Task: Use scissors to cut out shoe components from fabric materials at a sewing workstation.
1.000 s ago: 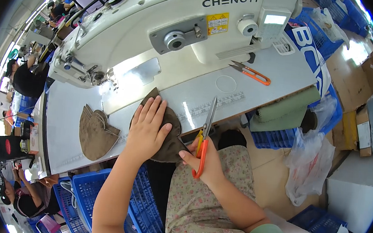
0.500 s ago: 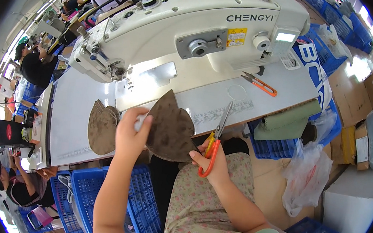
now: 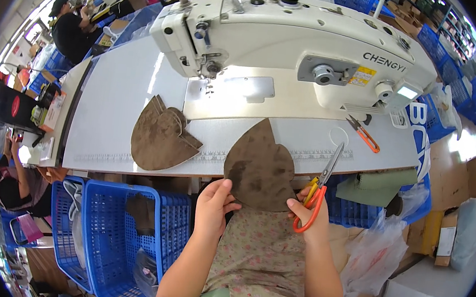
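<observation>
A dark brown, suede-like fabric piece (image 3: 262,165) with a pointed top and a notched right side spans both my hands, just off the table's front edge. My left hand (image 3: 213,208) is closed, pinching its lower left edge. Orange-handled scissors (image 3: 321,191), blades pointing up and away, sit in my right hand (image 3: 314,223), whose thumb also presses the piece's lower right edge. On the table to the left lies a small pile of similar brown pieces (image 3: 161,138), with layered notched edges.
A white sewing machine (image 3: 283,38) stands behind on the pale table (image 3: 110,102). Orange thread snips (image 3: 365,135) lie on the right. Blue baskets (image 3: 125,189) stand below left, one with brown material inside. Green fabric (image 3: 377,188) drapes over another basket. Other people (image 3: 74,32) sit at left.
My view has shifted, so the machine sits farther right and higher. My left hand has moved from the upper left side of the fabric piece down to its lower left edge.
</observation>
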A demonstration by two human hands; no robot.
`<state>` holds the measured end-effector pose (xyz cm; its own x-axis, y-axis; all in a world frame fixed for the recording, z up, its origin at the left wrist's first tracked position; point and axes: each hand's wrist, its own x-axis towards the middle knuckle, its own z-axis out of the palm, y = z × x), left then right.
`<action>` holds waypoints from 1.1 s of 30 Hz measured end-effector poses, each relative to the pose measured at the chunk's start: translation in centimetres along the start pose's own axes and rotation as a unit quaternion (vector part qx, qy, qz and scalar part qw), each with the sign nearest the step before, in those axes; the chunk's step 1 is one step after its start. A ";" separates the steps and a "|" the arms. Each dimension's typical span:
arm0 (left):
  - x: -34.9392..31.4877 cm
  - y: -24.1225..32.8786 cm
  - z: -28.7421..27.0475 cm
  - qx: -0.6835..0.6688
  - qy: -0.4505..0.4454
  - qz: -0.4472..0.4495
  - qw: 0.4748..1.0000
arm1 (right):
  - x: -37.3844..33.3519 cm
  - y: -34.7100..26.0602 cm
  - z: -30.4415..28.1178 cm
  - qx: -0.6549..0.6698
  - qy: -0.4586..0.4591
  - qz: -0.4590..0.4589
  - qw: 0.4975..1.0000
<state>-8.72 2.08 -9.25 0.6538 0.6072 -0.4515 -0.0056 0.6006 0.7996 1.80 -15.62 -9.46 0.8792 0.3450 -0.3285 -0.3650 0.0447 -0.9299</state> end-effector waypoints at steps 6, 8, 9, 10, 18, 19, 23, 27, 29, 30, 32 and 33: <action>0.5 0.0 0.3 0.057 -0.002 0.003 0.998 | 0.0 -0.6 -0.3 -0.012 -0.010 -0.017 1.000; 0.5 -0.1 0.4 0.068 0.004 0.010 0.998 | 0.1 -0.6 -0.4 -0.010 -0.003 -0.018 1.000; 0.6 -0.1 0.4 0.068 0.000 0.009 0.998 | 0.1 -0.5 -0.5 -0.007 -0.002 -0.018 1.000; 0.6 -0.1 0.4 0.066 -0.004 0.016 0.998 | 0.1 -0.5 -0.5 -0.006 0.002 -0.020 1.000; 0.8 0.5 -0.4 0.070 -0.004 0.009 0.997 | 0.1 -0.5 -0.6 0.055 -0.017 -0.011 0.998; 0.7 0.7 -0.3 0.064 -0.001 0.004 0.998 | 0.0 -0.5 -0.8 0.083 -0.025 -0.003 0.996; 0.1 1.6 0.4 0.068 0.016 -0.002 0.998 | -0.1 -0.7 -1.3 0.120 -0.024 0.011 0.992; 0.4 1.7 -0.7 0.080 -0.002 -0.008 0.997 | 0.1 -0.9 -1.7 0.100 -0.057 0.024 0.993; 0.7 1.9 -0.8 0.091 -0.021 -0.007 0.996 | 0.3 -0.6 -2.0 0.074 -0.071 0.012 0.995; 0.7 2.1 -0.8 0.106 -0.020 -0.006 0.994 | 0.2 -0.7 -2.0 0.076 -0.070 0.011 0.995; 0.9 2.2 -0.9 0.123 -0.020 -0.006 0.992 | 0.1 -1.2 -1.6 0.029 -0.081 0.000 0.996; 0.9 2.3 -1.1 0.129 -0.019 -0.002 0.991 | 0.1 -1.4 -1.5 0.030 -0.081 0.000 0.996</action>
<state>-8.94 4.56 -8.29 0.6809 0.5822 -0.4443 0.1881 0.4473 0.8744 2.85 -17.05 -8.46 0.8197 0.4921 -0.2931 -0.3875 0.0996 -0.9165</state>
